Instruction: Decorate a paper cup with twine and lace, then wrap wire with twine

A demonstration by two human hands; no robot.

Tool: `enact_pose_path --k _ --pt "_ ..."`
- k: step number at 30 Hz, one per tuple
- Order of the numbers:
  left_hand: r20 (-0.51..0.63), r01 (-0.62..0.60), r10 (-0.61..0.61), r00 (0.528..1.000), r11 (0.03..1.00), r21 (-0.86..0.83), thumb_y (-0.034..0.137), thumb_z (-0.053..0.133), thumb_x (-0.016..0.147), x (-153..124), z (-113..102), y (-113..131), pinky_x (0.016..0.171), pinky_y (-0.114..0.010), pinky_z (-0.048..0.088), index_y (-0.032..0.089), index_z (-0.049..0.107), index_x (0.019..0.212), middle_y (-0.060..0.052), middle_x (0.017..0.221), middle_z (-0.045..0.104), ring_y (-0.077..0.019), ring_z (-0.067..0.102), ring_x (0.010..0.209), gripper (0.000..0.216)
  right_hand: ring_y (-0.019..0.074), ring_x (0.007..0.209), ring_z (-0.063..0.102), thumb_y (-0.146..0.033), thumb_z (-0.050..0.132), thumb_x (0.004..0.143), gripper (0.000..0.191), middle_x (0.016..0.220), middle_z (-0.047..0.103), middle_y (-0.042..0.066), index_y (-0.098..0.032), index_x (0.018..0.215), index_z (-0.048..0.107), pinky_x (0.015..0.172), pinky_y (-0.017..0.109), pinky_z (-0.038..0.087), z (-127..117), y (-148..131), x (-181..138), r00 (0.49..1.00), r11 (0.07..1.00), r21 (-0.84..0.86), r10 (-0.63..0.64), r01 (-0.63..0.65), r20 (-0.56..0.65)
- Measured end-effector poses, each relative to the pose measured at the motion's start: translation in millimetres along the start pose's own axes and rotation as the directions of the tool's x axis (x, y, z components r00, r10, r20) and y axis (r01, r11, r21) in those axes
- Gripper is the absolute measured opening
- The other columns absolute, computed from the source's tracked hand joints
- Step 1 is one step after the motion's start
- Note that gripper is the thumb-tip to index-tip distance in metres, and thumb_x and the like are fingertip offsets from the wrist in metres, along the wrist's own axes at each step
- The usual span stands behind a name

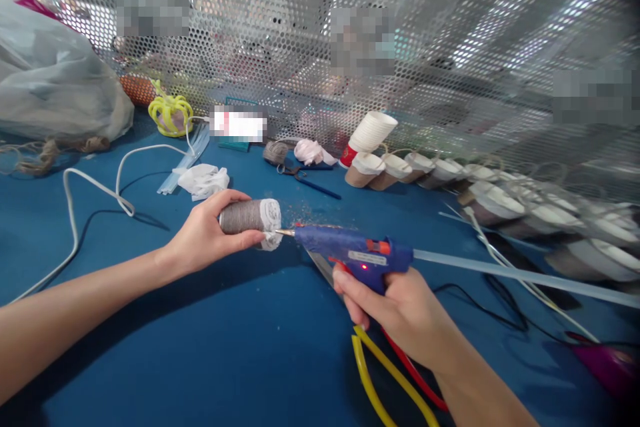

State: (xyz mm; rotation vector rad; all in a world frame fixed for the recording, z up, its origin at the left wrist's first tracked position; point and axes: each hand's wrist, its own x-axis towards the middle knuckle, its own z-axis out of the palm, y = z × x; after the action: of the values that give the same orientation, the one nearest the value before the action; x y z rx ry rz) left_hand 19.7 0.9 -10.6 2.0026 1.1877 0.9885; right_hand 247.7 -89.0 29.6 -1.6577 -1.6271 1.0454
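Note:
My left hand [207,230] is wrapped round a cylinder wound with grey twine [241,217], held on its side with one end toward the right. White lace [271,217] goes round that end, and my thumb lies along the near side by the lace. In my right hand [400,307] is a blue hot glue gun [345,243], its small red light lit and a finger at the trigger. The metal nozzle [285,232] points left and is at or very close to the lace; contact is hard to tell. From the gun's back runs a long clear glue stick [500,270].
Below the gun lies a tool with yellow and red handles [373,373]. Rows of twine-wrapped cups [493,200] fill the right side. Paper cups [373,132], pliers [295,172], white lace [204,181], glue sticks [187,157] and a white cable [70,213] lie behind and left.

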Motion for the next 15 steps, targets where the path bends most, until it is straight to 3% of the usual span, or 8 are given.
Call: enact_pose_path --k 8,15 --pt "0.016 0.020 -0.020 1.000 0.999 -0.030 0.043 0.066 0.065 1.1 -1.3 -0.7 0.074 -0.031 0.046 0.017 0.054 0.099 -0.004 0.091 0.061 -0.0186 0.057 0.082 0.044 0.0113 0.044 0.049 -0.042 0.051 0.080 0.037 0.042 0.049 -0.002 -0.020 0.051 0.048 0.050 0.024 0.044 -2.6 -5.2 -2.3 1.000 0.998 -0.047 0.031 -0.031 -0.006" --pt "0.005 0.010 -0.010 1.000 1.000 -0.018 0.044 0.066 0.064 -0.3 -0.4 1.2 0.073 -0.032 0.047 0.017 0.054 0.098 -0.005 0.093 0.061 -0.0194 0.058 0.082 0.045 0.0117 0.041 0.049 -0.044 0.051 0.079 0.031 0.041 0.049 -0.003 -0.019 0.061 0.052 0.046 0.024 0.045 -3.0 0.1 -0.9 0.999 1.000 -0.015 0.013 -0.013 0.044"
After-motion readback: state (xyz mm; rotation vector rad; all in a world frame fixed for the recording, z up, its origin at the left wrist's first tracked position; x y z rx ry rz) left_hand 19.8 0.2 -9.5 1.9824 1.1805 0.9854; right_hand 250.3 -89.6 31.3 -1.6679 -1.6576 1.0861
